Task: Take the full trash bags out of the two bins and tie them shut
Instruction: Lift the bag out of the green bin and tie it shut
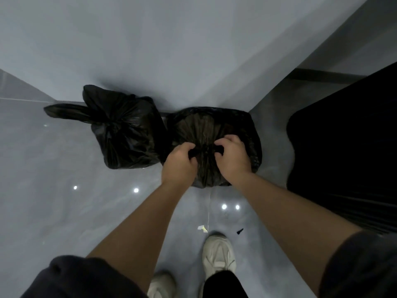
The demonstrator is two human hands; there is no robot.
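Two black trash bags stand side by side on the grey floor against the wall. The left bag (122, 134) is knotted at the top, with two loose ears sticking out to the left. The right bag (199, 125) has its top gathered into a bunch. My left hand (180, 162) grips the plastic on the left of that bunch. My right hand (233, 155) grips the plastic on its right. The knot itself is hidden between my fingers.
A tall black object (343, 151) stands close on the right, by the wall corner. Small scraps of litter (203, 228) lie on the glossy floor near my white shoes (219, 252). A pale wall (171, 50) rises behind the bags.
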